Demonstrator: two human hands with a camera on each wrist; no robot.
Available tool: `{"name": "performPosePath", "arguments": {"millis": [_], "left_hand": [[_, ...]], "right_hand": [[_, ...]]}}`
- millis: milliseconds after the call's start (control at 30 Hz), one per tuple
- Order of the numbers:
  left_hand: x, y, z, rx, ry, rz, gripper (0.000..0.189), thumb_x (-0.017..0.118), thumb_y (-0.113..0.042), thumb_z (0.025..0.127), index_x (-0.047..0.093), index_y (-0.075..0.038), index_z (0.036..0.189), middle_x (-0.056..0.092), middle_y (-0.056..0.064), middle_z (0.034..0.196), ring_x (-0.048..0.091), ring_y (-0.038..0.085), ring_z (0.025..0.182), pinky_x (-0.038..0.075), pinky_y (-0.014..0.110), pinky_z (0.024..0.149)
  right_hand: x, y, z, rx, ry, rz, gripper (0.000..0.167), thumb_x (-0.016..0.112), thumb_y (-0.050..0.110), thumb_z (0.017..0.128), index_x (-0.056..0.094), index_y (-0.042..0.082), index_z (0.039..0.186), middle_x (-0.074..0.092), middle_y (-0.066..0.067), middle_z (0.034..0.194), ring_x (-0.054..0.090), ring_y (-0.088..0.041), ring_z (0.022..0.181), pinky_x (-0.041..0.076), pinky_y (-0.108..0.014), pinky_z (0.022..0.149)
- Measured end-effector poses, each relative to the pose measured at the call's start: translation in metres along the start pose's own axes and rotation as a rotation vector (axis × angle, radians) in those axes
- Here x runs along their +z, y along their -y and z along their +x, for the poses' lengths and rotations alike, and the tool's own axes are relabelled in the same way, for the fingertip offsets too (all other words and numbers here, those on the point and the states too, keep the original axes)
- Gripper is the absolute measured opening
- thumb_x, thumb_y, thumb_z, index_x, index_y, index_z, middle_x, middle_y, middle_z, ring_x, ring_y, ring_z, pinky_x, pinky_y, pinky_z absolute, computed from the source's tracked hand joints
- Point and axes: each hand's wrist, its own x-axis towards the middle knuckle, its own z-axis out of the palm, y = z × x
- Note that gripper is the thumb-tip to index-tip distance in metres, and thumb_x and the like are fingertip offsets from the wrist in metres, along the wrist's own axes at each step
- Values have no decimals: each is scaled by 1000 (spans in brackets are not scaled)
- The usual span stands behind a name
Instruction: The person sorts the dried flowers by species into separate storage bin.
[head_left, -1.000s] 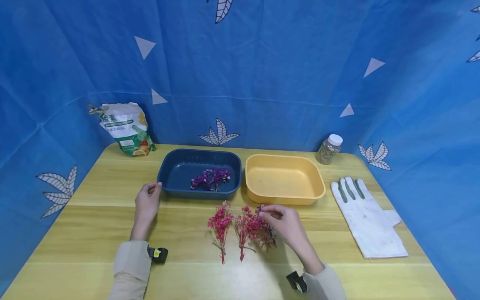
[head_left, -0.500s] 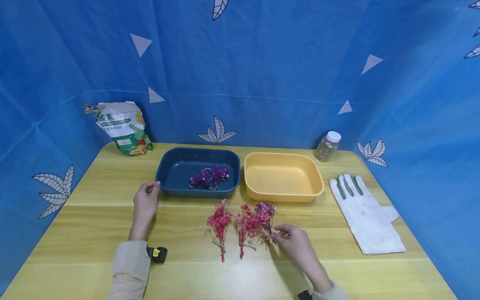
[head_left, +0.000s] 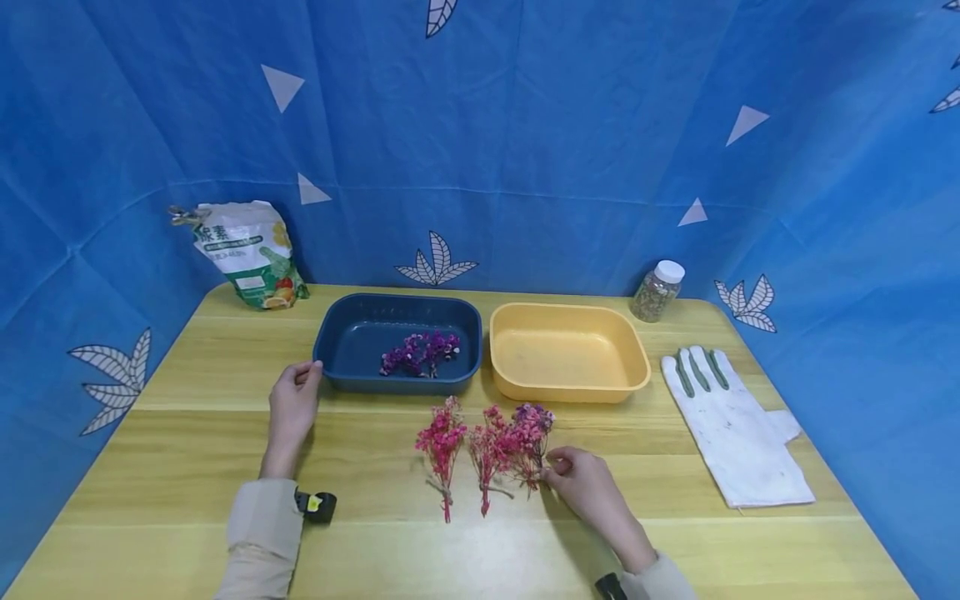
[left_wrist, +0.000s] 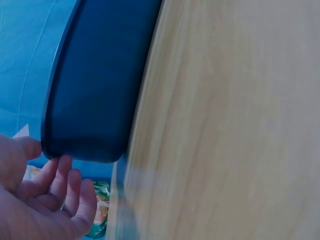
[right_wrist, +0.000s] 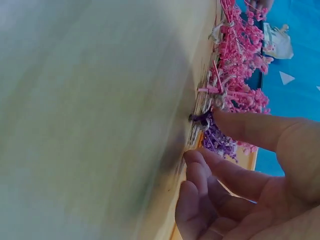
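In the head view my left hand (head_left: 294, 404) pinches the near left corner of the dark blue basin (head_left: 397, 387). Its thumb and fingertips meet the basin's rim in the left wrist view. Purple dried flowers (head_left: 420, 354) lie inside that basin. My right hand (head_left: 588, 483) is at the lower stems of a purple dried flower bunch (head_left: 534, 417). In the right wrist view its thumb is against the purple stem, and the index finger stands apart from the thumb. This bunch overlaps a pink dried flower bunch (head_left: 491, 450). Another pink bunch (head_left: 442, 442) lies to the left.
A yellow basin (head_left: 570, 394) stands right of the blue one. Behind it to the right is a clear jar (head_left: 655, 296) with a white lid. A white glove (head_left: 738, 450) lies at the right, and a fertilizer bag (head_left: 251, 258) stands at the back left.
My right hand has moved from the purple bunch's flower heads down and right to its stems. The purple heads now show beside the pink ones. My left hand keeps its place on the basin.
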Motion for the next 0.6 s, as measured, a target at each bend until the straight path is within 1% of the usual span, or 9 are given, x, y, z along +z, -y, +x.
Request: {"name": "performPosePath", "arguments": {"millis": [133,233,367,467,600], "left_hand": [[0,0,0,-2,-2,0,53,40,-36,101,47,8,131,54,26,123,50,31,112,39,38,92],[0,-1,0,-6,-4,0,54,39,-36,101,47,8,131,54,26,123,50,31,112,39,39,92],[-1,-1,0,-10,4,3,54,39,-37,101,46,7,131,53,25,124,50,31,111,39,37,91],[-1,0,0,-9,14,2,54,38,-37,101,46,7,132,53,24,123,49,29,110,39,35,89],[0,0,0,-6,17,0,54,39,-37,101,46,7,131,53,23,121,50,27,107,39,32,85]], "right_hand": [[0,0,2,-16,27,-32,35,74,10,78,64,-7,106,63,-4,80,59,-16,71,52,-37,70],[0,0,4,-32,37,-59,34,75,9,76,64,-5,105,60,-6,81,58,-19,76,50,-40,72],[1,-1,5,-30,39,-45,24,73,3,75,64,-3,96,61,-5,78,57,-18,71,50,-35,67],[1,-1,4,-9,40,-18,15,69,-1,76,63,-3,90,61,-5,75,56,-16,67,50,-31,63],[0,-2,2,32,30,3,13,67,-2,77,62,-3,89,61,-5,75,56,-15,67,49,-29,62]]}}
